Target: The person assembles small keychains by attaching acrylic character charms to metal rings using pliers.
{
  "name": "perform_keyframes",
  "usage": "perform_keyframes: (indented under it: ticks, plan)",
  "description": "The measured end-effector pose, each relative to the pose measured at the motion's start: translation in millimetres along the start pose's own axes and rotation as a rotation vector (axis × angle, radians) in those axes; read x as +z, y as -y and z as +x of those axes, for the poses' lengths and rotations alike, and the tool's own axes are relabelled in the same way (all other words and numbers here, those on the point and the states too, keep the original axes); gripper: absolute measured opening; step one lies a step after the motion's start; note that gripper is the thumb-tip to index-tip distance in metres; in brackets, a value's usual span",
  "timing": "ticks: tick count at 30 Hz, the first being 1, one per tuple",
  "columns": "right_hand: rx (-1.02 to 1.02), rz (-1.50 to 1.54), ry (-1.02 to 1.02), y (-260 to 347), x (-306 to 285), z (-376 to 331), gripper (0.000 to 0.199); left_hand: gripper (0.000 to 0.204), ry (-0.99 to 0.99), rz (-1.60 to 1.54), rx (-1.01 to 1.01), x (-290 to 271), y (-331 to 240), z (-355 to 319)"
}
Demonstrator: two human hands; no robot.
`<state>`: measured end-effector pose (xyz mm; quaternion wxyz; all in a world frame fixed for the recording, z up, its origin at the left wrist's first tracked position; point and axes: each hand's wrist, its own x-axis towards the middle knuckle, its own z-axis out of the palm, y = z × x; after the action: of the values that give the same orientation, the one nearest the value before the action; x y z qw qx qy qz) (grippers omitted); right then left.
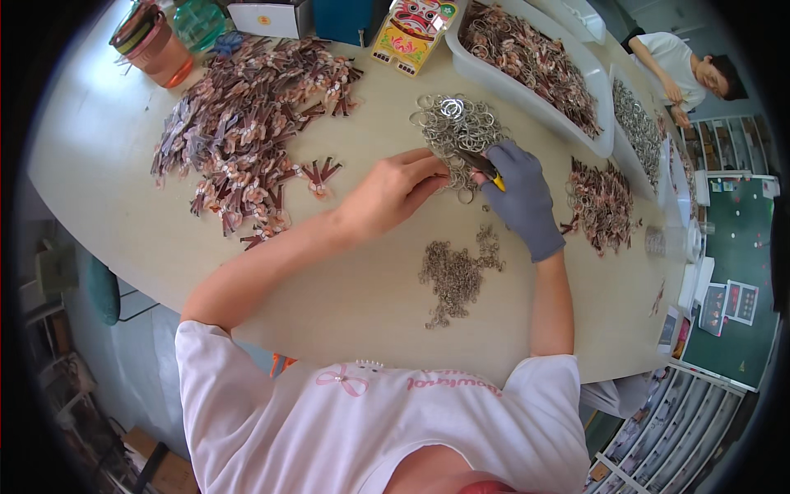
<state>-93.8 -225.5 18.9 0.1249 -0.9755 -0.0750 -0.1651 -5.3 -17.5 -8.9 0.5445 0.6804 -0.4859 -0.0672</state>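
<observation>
A heap of silver key rings (462,123) lies on the table (370,288), with pliers (491,171) grasped in the gloved right hand (518,189) at its near edge beside the bare left hand (403,188), whose fingers bend close together, their hold impossible to tell, while small metal links (451,280) lie nearer the body and flat charms (247,123) farther left.

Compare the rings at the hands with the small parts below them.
The rings are larger; the small parts are tiny. The rings look bright silver, the small parts duller. The left hand and right hand are at the rings, neither at the small parts. Both lie heaped on the table.
</observation>
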Motion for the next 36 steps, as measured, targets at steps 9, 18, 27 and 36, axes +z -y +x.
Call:
perform_keyframes:
  ticks: [9, 18, 27, 36]
  plan:
    - [0.622, 0.920, 0.067, 33, -32, 4, 0.014, 0.010, 0.024, -0.079, -0.101, 3, -7, 1]
    - [0.544, 0.905, 0.088, 57, -37, 12, 0.011, 0.009, -0.029, -0.036, -0.009, 9, -3, -8]
    - [0.535, 0.917, 0.072, 61, -40, 16, 0.008, 0.010, -0.056, -0.051, 0.043, 7, -3, -5]
    - [0.522, 0.903, 0.083, 61, -42, 15, 0.007, 0.010, -0.071, -0.089, 0.009, 7, -3, -4]
